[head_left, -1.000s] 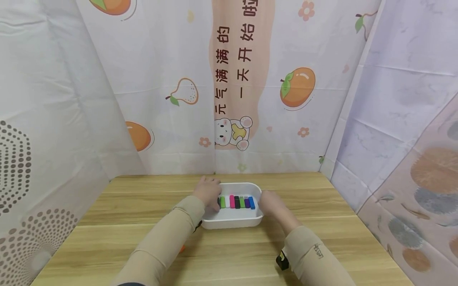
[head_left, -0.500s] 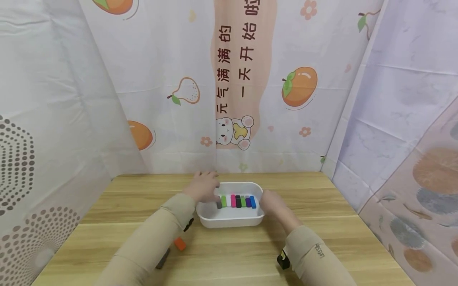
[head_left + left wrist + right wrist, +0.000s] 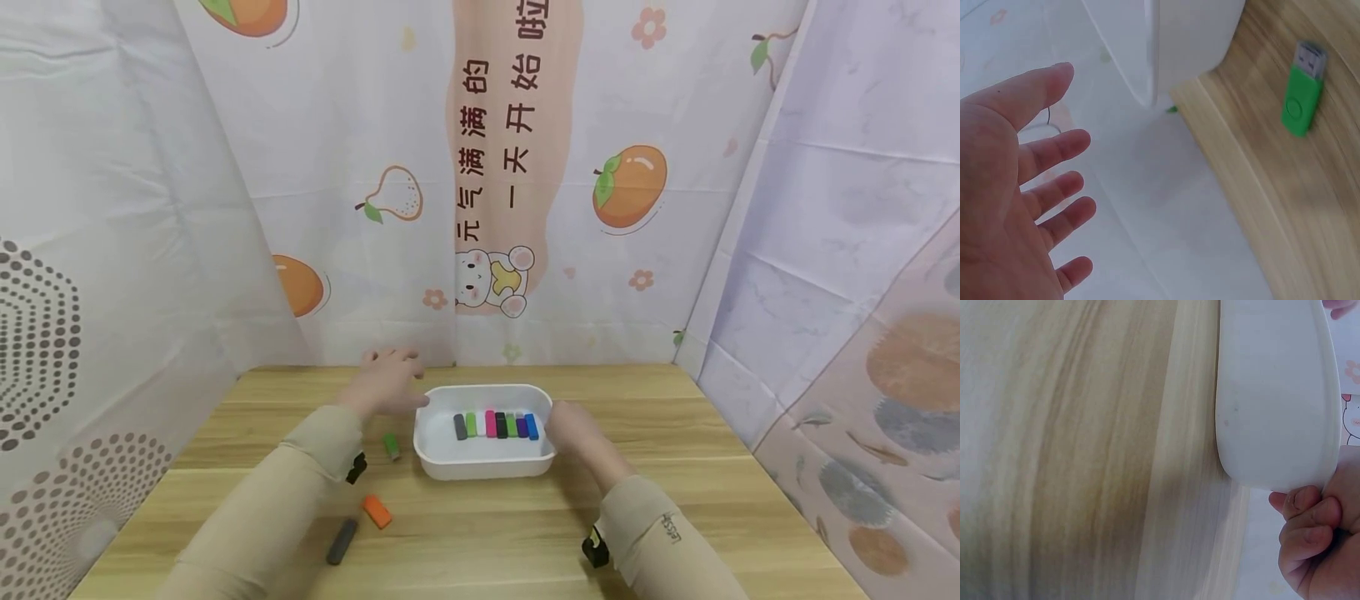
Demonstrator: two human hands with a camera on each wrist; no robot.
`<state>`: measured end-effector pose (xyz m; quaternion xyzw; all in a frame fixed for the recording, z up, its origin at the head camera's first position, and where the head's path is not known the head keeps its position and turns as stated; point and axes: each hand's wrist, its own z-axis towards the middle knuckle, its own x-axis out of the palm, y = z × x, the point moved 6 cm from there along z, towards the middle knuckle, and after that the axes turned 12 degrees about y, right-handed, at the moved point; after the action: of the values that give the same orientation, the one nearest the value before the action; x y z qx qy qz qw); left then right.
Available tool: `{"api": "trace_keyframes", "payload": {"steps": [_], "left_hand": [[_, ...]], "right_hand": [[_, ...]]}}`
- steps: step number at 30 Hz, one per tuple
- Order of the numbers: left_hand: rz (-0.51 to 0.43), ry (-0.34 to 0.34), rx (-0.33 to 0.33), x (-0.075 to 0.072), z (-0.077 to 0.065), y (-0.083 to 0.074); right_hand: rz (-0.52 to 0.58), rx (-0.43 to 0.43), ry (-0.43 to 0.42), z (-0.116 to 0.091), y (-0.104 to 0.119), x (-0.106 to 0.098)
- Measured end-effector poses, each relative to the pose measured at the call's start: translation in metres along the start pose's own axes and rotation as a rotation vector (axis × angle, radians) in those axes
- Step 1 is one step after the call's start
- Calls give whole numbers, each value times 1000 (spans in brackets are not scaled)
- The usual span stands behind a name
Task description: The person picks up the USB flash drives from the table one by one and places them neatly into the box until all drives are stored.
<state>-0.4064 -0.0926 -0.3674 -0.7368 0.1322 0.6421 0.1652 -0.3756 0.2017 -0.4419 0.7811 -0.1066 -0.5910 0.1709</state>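
My left hand (image 3: pixel 384 385) is raised just left of the white plastic basin (image 3: pixel 483 471) and holds nothing; in the left wrist view its fingers are spread and relaxed. Below it on the table lies a green USB stick (image 3: pixel 1302 94) with its metal plug bare. Curled fingers of my right hand (image 3: pixel 573 429) grip the basin's right end at the rim, as the right wrist view also shows. Inside the basin several USB sticks lie side by side in a row, from a grey USB stick (image 3: pixel 461 427) at the left to a blue USB stick (image 3: pixel 531 427) at the right.
An orange USB stick (image 3: pixel 377 512) and a dark grey USB stick (image 3: pixel 341 542) lie on the wooden table (image 3: pixel 480 542) by my left forearm. Printed curtains (image 3: pixel 337 100) hang behind the table and along both sides.
My left hand has let go of the grey USB stick at the row's left end and moved out of the basin to the left. My right hand has stayed at the rim.
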Motion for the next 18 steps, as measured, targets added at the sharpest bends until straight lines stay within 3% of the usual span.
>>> {"api": "trace_keyframes", "payload": {"steps": [8,18], "left_hand": [[-8,-36,7,-7,-14,20],[-15,-77,11,-20,-31,22]], "right_hand": [[-8,-2,-8,-4,2,-1],[-14,-19,-14,-4,3,0]]}}
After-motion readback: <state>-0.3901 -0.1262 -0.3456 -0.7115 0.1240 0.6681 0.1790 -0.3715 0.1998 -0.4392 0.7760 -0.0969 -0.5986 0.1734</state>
